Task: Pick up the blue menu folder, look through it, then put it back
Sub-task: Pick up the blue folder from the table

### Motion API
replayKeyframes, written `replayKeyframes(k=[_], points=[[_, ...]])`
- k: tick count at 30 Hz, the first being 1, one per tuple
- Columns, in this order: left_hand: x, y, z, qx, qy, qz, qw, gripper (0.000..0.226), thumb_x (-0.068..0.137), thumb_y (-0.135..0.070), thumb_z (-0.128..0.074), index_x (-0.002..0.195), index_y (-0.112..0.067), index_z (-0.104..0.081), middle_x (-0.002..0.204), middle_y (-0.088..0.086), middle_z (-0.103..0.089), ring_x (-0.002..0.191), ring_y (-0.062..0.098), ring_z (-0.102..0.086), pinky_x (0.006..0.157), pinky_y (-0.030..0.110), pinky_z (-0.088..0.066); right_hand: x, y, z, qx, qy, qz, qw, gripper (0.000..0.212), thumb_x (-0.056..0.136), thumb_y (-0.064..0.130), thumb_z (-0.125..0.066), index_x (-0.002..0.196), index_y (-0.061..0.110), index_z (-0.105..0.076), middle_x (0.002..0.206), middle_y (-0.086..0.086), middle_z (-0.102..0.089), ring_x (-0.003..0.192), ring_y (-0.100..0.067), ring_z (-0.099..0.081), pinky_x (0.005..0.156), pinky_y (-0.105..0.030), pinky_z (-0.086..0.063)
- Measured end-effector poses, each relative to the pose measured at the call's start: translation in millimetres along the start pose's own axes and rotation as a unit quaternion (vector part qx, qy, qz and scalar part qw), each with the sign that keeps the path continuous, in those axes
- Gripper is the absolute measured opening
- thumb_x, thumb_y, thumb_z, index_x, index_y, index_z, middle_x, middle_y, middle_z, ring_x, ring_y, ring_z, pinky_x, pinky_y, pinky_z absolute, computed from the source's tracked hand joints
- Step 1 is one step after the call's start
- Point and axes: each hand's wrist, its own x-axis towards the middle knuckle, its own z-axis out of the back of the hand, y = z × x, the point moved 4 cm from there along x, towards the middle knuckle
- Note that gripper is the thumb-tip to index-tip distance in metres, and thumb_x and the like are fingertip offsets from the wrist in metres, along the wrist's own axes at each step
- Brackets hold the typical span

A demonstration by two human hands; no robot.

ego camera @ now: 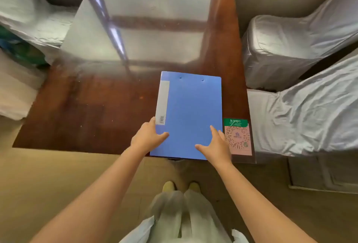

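Note:
The blue menu folder [190, 111] lies closed and flat on the dark wooden table [81, 111], near its front right corner, with a grey spine label along its left side. My left hand [148, 136] grips the folder's lower left corner, thumb on top of the cover. My right hand [216, 145] rests on the lower right part of the cover with its fingers spread; whether it grips the edge I cannot tell.
A pink and green QR-code card [239, 138] lies on the table right of the folder. Chairs with grey-white covers stand at the right [300, 52] and far left [29, 14]. The table's far half reflects window light.

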Motion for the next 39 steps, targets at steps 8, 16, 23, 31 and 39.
replayKeyframes(k=[8, 16, 23, 31, 39], points=[[0.8, 18.0, -12.0, -0.153, -0.031, 0.087, 0.984, 0.025, 0.082, -0.019, -0.064, 0.102, -0.003, -0.063, 0.101, 0.011, -0.067, 0.091, 0.027, -0.065, 0.069, 0.035, -0.052, -5.3, 1.2, -32.3, -0.153, 0.009, 0.004, 0.988, 0.076, 0.083, 0.044, -0.061, 0.144, 0.026, -0.018, 0.157, -0.010, -0.011, 0.143, -0.032, -0.006, 0.100, -0.049, -0.042], [-16.2, 31.0, -6.7, -0.340, 0.088, 0.082, 0.933, 0.038, 0.088, 0.000, -0.053, 0.119, -0.020, -0.046, 0.103, 0.005, -0.064, 0.094, 0.017, -0.065, 0.062, 0.029, -0.058, -5.2, 3.1, -35.6, -0.183, 0.002, 0.020, 0.983, 0.076, 0.085, 0.049, -0.057, 0.144, 0.026, -0.016, 0.157, -0.012, -0.011, 0.143, -0.035, -0.007, 0.100, -0.046, -0.045], [-30.9, 10.0, 23.8, -0.413, 0.071, -0.021, 0.908, 0.039, 0.093, 0.001, -0.046, 0.119, -0.027, -0.053, 0.106, 0.000, -0.071, 0.098, 0.017, -0.068, 0.075, 0.033, -0.059, -0.4, 15.9, -7.8, -0.102, -0.035, 0.032, 0.994, 0.078, 0.084, 0.052, -0.054, 0.145, 0.026, -0.012, 0.156, -0.011, -0.011, 0.142, -0.032, -0.011, 0.106, -0.051, -0.032], [-42.4, -9.7, 103.0, -0.455, 0.068, -0.146, 0.876, 0.040, 0.092, -0.004, -0.052, 0.125, -0.027, -0.055, 0.116, 0.001, -0.070, 0.104, 0.022, -0.067, 0.075, 0.033, -0.058, 18.7, 42.4, 89.7, 0.329, 0.064, 0.040, 0.941, 0.040, 0.091, 0.009, -0.051, 0.131, 0.014, -0.045, 0.115, 0.005, -0.065, 0.094, -0.016, -0.066, 0.066, -0.026, -0.057], [-62.1, -54.0, 161.5, -0.426, 0.042, -0.270, 0.862, 0.048, 0.090, -0.006, -0.051, 0.132, -0.028, -0.048, 0.131, 0.009, -0.060, 0.103, 0.017, -0.066, 0.075, 0.029, -0.058, -2.6, 89.5, 170.9, 0.381, 0.061, 0.259, 0.886, 0.031, 0.088, 0.008, -0.058, 0.115, 0.023, -0.056, 0.102, -0.001, -0.074, 0.094, -0.022, -0.070, 0.068, -0.030, -0.059]])
